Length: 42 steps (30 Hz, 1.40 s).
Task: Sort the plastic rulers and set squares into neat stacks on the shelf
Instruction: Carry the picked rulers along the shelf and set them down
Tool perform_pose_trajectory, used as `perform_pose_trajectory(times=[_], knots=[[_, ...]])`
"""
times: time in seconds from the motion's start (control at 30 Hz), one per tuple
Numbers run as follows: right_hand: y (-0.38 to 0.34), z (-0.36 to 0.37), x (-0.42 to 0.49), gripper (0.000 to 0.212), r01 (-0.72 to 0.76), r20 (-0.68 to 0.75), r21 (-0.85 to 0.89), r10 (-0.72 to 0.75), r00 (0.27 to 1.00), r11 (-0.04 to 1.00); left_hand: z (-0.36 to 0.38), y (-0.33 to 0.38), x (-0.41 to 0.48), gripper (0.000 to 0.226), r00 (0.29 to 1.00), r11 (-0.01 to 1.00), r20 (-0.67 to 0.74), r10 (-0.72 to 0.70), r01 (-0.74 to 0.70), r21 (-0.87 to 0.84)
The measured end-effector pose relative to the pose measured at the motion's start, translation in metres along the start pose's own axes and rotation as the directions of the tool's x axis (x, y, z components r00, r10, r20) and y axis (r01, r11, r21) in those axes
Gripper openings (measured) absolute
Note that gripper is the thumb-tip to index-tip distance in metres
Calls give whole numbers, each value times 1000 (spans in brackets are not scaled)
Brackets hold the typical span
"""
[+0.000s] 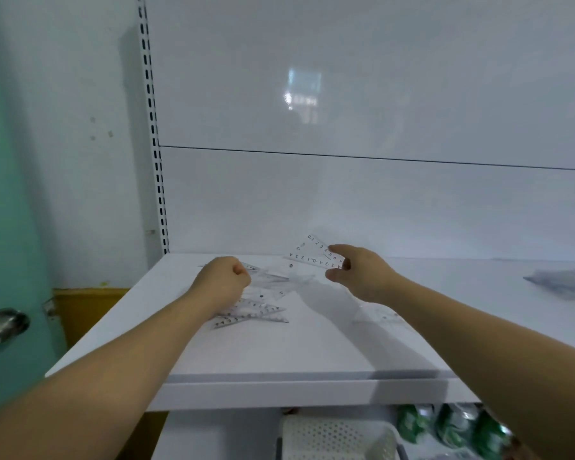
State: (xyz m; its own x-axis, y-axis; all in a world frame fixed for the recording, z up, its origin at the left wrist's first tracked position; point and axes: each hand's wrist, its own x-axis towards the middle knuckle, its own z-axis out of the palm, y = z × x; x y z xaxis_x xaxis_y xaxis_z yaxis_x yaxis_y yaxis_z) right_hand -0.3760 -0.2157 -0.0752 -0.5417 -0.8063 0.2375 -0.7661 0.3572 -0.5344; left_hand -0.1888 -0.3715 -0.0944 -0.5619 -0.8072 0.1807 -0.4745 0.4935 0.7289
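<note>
- Where the shelf [279, 390] shows its front lip nearest me, a white perforated basket [336, 436] sits below it, with green packets [458, 429] just right of the basket.
- On the shelf top, toward its left side, lies a loose pile of clear rulers and set squares [256, 310], overlapping at odd angles.
- My left hand [224, 280] rests on the far part of that pile, its fingers [241, 272] curled tight. I cannot tell whether they grip a piece.
- A single clear piece [379, 315] lies flat on the shelf, to the right of the pile.
- My right hand [362, 272] is raised above the shelf's middle, thumb and fingers [341, 250] pinching one corner of a set square [312, 254], which is tilted up off the surface.
- Behind the shelf stands its white back panel [346, 200], with a slotted upright [153, 127] at the left edge.
</note>
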Motion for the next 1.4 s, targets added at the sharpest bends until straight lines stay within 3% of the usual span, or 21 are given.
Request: perform_pose_trajectory(times=[0.23,0.47,0.73,0.9,1.1,1.2,1.4], knots=[[14,-10,-18,50,11,-178,7,-10,984,1000,5,21,2,15,999,942,9,48,-42,-333],[56,-52,-61,49,-101,-299,-16,92,950,995,51,75,-11,26,985,870,136,111,-30,-492],[133,-132,-145,52,-228,-408,-18,201,891,973,134,173,-62,16,936,714,276,220,38,-699],[196,-194,-213,52,-303,-465,-118,217,859,946,199,251,-115,51,910,643,309,277,64,-763],[270,-256,-284,55,-382,-484,-116,284,828,917,281,332,-156,10,878,633,362,313,92,-769],[300,-278,-306,56,-396,-497,-79,308,811,915,311,363,-170,15,867,610,388,313,129,-782],[355,-304,-310,52,-412,-543,-39,327,773,910,356,404,-164,47,881,606,379,283,142,-783]])
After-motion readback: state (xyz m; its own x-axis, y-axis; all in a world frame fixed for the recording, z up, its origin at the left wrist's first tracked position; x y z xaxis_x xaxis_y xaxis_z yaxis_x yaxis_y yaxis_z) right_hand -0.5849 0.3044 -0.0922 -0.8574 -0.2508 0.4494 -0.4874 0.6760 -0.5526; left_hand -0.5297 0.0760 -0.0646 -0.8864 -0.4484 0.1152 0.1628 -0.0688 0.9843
